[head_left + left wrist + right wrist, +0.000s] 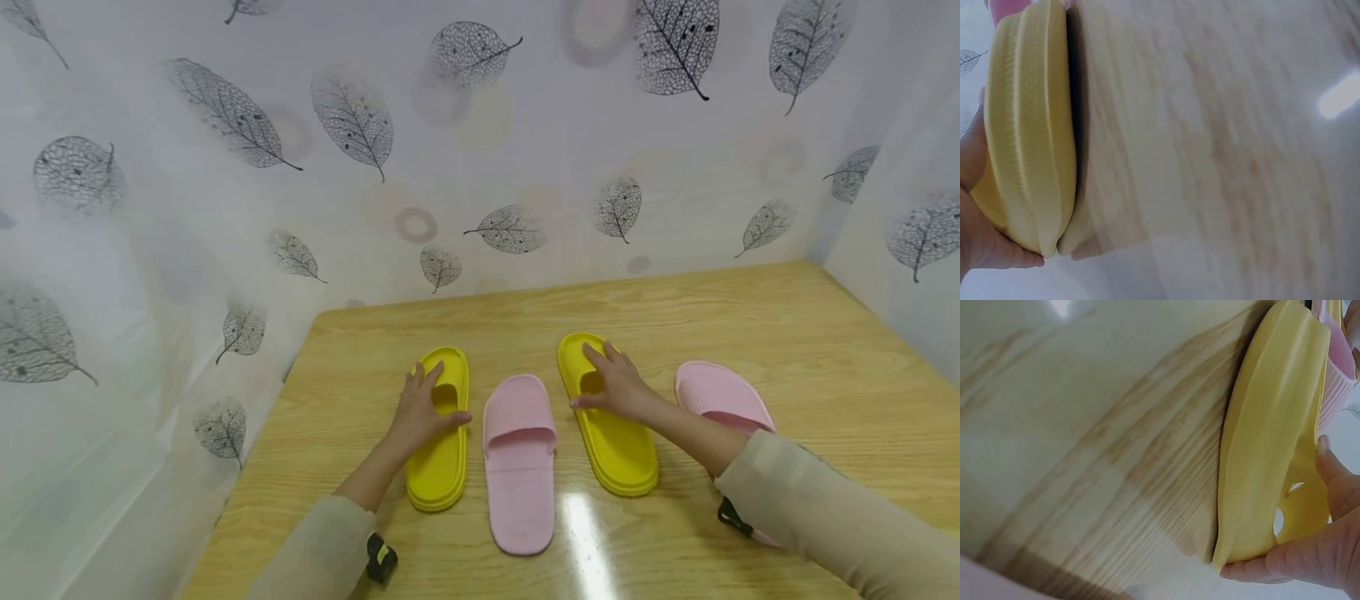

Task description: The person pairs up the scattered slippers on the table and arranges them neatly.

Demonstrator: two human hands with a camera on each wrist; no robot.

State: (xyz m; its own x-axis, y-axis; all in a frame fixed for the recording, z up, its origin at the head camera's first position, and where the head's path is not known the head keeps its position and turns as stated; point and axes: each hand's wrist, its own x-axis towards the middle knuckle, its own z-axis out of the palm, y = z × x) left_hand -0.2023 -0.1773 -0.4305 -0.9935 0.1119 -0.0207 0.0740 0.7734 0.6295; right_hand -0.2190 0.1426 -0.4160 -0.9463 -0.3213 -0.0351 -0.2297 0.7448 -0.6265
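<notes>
Two yellow slippers lie on the table, toes pointing away from me. Over the toe end of the left yellow slipper (438, 479) is my left hand (420, 414), its thumb reaching across the strap and its fingers at the outer edge. The left wrist view shows those fingertips low against the slipper's (1032, 125) toe. My right hand (619, 390) grips the front of the right yellow slipper (624, 457), thumb on the inner side. In the right wrist view, fingers press the toe edge of that slipper (1266, 437). Both slippers rest on the wood.
One pink slipper (521, 504) lies between the yellow ones. Another pink slipper (720, 390) is at the right, partly covered by my right forearm. The wooden table (847, 400) meets a leaf-patterned curtain (525, 150) at the back and sides.
</notes>
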